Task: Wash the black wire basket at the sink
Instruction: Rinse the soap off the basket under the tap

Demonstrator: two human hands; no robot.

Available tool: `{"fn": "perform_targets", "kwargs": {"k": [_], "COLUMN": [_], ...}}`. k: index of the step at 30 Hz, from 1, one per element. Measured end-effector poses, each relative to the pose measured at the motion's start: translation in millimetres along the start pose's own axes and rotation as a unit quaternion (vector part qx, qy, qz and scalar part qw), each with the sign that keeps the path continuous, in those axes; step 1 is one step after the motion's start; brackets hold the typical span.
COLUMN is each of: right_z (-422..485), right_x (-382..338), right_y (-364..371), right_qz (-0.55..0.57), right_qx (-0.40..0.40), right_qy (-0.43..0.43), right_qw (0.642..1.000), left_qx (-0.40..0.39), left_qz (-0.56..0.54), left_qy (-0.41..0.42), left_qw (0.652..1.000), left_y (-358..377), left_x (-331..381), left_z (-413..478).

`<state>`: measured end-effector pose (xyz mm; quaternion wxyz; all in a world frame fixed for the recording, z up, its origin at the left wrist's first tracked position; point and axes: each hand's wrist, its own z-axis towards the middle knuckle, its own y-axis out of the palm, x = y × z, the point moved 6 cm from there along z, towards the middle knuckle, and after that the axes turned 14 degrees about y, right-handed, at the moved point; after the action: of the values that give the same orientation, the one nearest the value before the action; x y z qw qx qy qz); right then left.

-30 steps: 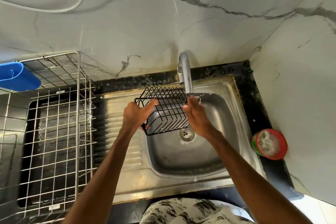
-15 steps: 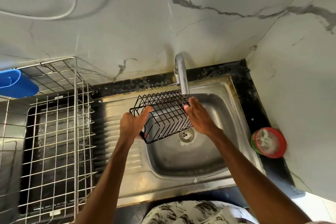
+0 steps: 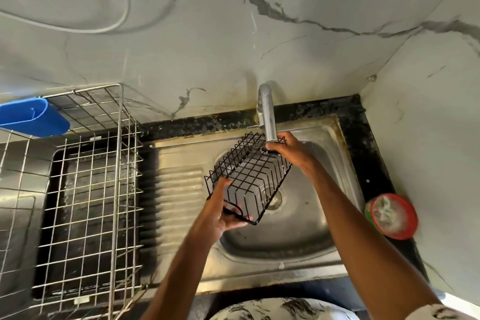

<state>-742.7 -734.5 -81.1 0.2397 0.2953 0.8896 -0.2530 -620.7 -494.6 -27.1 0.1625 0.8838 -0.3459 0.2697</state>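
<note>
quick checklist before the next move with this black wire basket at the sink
1. Left hand grips the near end of the black wire basket: ok.
2. Right hand holds the basket's far end: ok.
3. Basket is held over the sink basin, tilted, not resting on it: ok.
4. Basket's far end sits right at the faucet spout: ok.
5. Water running from the spout: cannot tell.
6. Red tub on the counter at right is apart from both arms: ok.
</note>
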Motion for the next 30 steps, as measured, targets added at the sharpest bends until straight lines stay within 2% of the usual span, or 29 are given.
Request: {"fn": "perform_targets", "kwargs": {"k": [2,6,10,15,21,26,30], "right_z": [-1.4,1.5,6.0,4.5,-3.7,-5.2,-9.2], "right_x": [-4.2,-1.7,1.0,-7.0,-22.0,-29.8,-34.7], "right_y": [4.7,3.5,-3.8,-4.3,-1.2,-7.8,-12.2], "right_qz": [-0.055,-0.084,-0.056,-0.137,-0.221,-0.227,-0.218], "right_qx": [-0.007,-0.035,0.003,-0.005,0.041,0.018,0.005], "right_qy": [0.008,0.032,0.035,0.028,0.019,0.01,-0.005], "right_qw": [0.998,0.995,0.998,0.99,0.974,0.974,0.976], "left_qx": [0.026,0.02,-0.022,0.007,-0.025,-0.089,-0.107], "left_qz": [0.004,0.04,0.101,0.104,0.174,0.368,0.508], "left_qy": [-0.024,-0.002,0.035,0.015,0.04,0.057,0.108], "left_qw": [0.999,0.999,0.994,0.994,0.984,0.924,0.848], "left_y": [-1.1,-12.3,-22.4,-33.1,-35.0,-41.2,-34.1], "left_x": [-5.7,-2.8,5.5,7.4,15.3,38.9,73.3], "left_z": [1.3,10.7,18.2,28.7,29.2,35.7,51.5]}}
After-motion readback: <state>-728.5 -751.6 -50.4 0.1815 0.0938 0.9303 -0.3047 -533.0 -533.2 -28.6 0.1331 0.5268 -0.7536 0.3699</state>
